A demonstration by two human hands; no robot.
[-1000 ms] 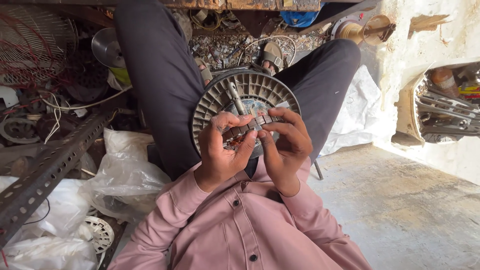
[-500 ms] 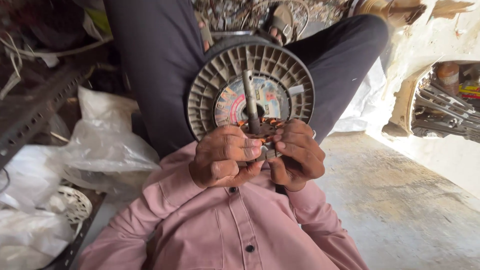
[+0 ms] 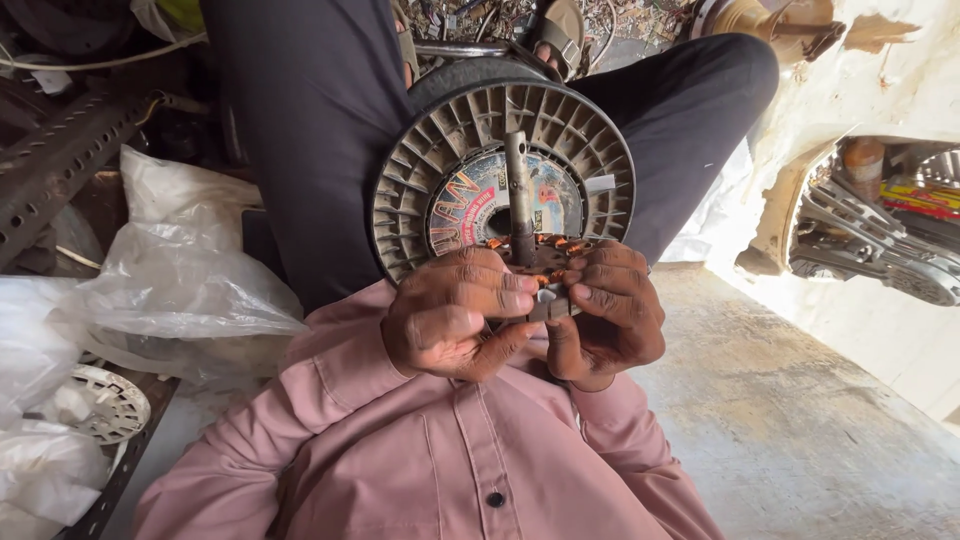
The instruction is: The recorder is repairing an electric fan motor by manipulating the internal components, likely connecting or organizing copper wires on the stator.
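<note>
The left hand (image 3: 455,318) and the right hand (image 3: 605,318) meet at chest height around a small wound motor core (image 3: 537,262), its copper coils showing just above the fingertips. Both hands are curled closed on it: the left fingers (image 3: 490,283) wrap over its near left side, the right fingers (image 3: 600,272) over its near right side, and the thumbs press in from below, so the core sits pinched between the two hands, neither one clearly nearer.

A grey metal shaft (image 3: 518,190) rises out of the core, straight up and away from both hands, its long axis running from the knuckles toward the person's knees. It stands almost midway between the hands, a touch closer to the left fingertips.

Just beyond the hands, behind the shaft, stands a round ribbed spool (image 3: 420,170) with a printed paper disc at its middle, propped on edge between the dark-trousered legs (image 3: 300,130). To the left of the left hand lie crumpled plastic bags (image 3: 170,270); to the right of the right hand is bare concrete floor (image 3: 800,420).
</note>
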